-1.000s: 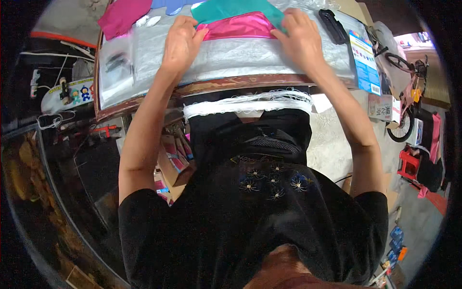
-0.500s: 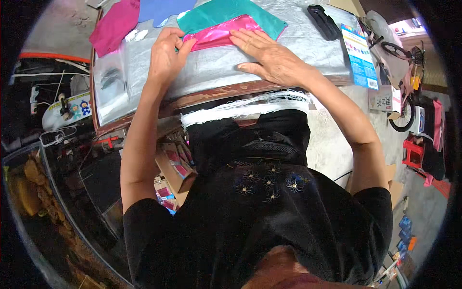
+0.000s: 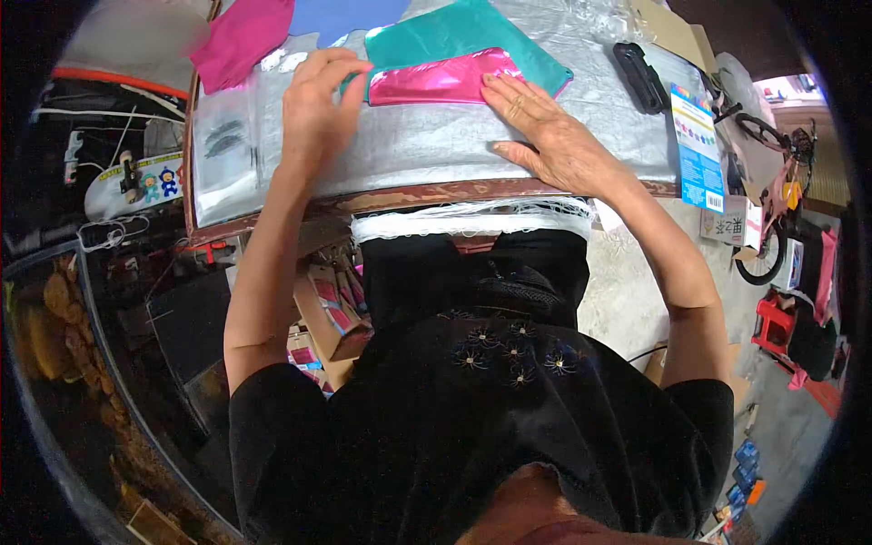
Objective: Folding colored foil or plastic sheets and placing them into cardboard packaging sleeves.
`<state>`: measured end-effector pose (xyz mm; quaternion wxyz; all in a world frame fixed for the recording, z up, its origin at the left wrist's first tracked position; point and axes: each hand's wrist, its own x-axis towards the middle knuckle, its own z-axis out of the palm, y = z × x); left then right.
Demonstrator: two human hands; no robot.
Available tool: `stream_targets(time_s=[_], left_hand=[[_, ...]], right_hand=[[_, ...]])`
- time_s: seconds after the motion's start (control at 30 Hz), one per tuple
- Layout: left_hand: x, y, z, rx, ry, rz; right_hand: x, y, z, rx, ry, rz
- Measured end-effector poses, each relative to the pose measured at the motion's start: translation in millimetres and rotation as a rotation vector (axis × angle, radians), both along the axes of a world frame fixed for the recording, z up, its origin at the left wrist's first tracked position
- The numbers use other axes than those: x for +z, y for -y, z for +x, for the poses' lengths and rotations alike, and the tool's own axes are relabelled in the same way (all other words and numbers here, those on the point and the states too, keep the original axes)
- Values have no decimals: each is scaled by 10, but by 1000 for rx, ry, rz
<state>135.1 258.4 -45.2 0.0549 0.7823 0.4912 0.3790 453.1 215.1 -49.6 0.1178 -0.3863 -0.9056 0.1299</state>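
A shiny pink foil piece (image 3: 427, 82), with a straight front edge, lies flat on the silver-grey sheet covering the table. It overlaps a teal foil piece (image 3: 445, 36) with angled corners. My right hand (image 3: 554, 136) rests palm down at the pink foil's right end, fingers stretched out and thumb spread. Off the left end, my left hand (image 3: 318, 109) is slightly raised and a little blurred. Its fingers are bent, thumb and forefinger apart, and I see nothing between them.
Another magenta piece (image 3: 241, 45) and a blue piece (image 3: 345, 20) lie at the far left. A black elongated case (image 3: 639, 77) and a blue-white printed card (image 3: 698, 150) are on the right. The table's worn wooden edge (image 3: 436, 193) runs before me. Boxes (image 3: 331, 313) stand below.
My left hand has let go of the pink foil's left end and lifted slightly. My right hand still lies flat on the foil. The whole view has shifted a little.
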Motion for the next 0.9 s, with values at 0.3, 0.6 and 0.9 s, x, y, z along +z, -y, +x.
stream_targets(time_s=[0.3, 0.6, 0.9], left_hand=[[-230, 61, 696, -207, -174, 121], [-234, 108, 702, -159, -163, 79], [-195, 114, 713, -152, -78, 27]], right_hand=[[46, -11, -16, -1, -24, 20], [16, -899, -96, -370, -123, 105], [-133, -1608, -300, -574, -39, 104]])
